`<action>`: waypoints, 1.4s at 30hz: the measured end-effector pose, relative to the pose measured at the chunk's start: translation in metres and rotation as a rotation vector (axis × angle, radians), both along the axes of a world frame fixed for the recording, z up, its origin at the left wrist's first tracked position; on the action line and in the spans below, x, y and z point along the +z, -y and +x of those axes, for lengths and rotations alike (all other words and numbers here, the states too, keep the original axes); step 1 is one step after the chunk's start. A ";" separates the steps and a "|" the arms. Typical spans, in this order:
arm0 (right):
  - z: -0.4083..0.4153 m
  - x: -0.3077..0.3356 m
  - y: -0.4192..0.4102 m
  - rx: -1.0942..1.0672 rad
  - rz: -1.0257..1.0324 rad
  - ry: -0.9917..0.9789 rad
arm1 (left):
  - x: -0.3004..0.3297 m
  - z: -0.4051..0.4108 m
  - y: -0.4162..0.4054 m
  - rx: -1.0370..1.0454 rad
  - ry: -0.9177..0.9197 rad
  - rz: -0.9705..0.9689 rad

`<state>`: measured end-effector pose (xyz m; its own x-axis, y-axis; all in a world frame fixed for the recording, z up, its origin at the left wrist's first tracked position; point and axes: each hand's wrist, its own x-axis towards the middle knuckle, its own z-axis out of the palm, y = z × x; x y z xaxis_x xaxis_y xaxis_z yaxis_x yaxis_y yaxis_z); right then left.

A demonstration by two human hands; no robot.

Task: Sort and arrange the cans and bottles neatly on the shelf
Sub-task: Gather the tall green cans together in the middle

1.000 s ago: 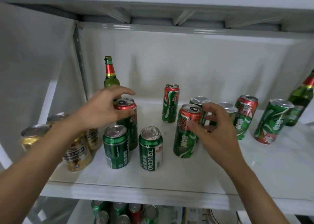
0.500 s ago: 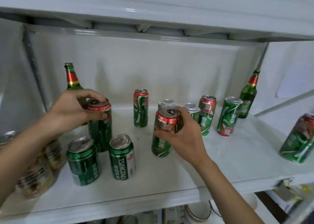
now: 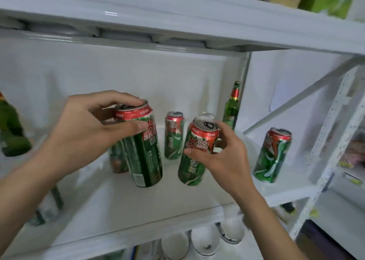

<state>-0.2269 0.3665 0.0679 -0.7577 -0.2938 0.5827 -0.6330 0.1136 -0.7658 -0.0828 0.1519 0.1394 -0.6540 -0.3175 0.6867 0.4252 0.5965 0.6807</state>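
My left hand (image 3: 87, 133) grips the top of a tall red-and-green can (image 3: 145, 157), held tilted above the white shelf (image 3: 122, 206). My right hand (image 3: 227, 159) holds a second red-and-green can (image 3: 194, 159) by its upper part, also tilted. Between and behind them a third can (image 3: 173, 135) stands upright. Another can (image 3: 118, 157) is partly hidden behind the left-hand can. A further can (image 3: 273, 155) stands at the right end. A green bottle (image 3: 232, 105) stands in the back right corner, and a blurred green bottle (image 3: 10, 133) is at the far left.
A blurred green can (image 3: 47, 208) sits at the shelf's front left. The shelf above (image 3: 177, 18) hangs low over the cans. A perforated white upright (image 3: 327, 141) bounds the right side. White rounded objects (image 3: 205, 240) lie on the shelf below.
Both hands have lifted their cans and carried them rightward along the shelf; the view has swung right, so the left-side cans have slid out of sight.
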 end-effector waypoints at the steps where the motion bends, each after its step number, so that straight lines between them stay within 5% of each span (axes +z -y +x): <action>1: -0.010 -0.003 -0.018 -0.008 0.006 -0.001 | -0.002 -0.014 -0.016 -0.004 0.006 -0.008; 9: -0.072 -0.018 -0.100 -0.010 0.023 0.070 | -0.034 -0.110 -0.103 0.058 0.131 -0.005; 23: -0.117 -0.036 -0.085 0.033 0.137 0.071 | -0.075 -0.161 -0.109 0.130 0.236 -0.030; 42: -0.126 -0.038 -0.084 0.095 0.257 0.054 | -0.077 -0.161 -0.103 -0.175 0.330 -0.045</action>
<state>-0.3527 0.4507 0.0303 -0.7475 -0.4983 0.4393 -0.6091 0.2502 -0.7526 -0.2439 0.2549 0.0621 -0.8842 -0.1554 0.4404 0.2854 0.5665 0.7730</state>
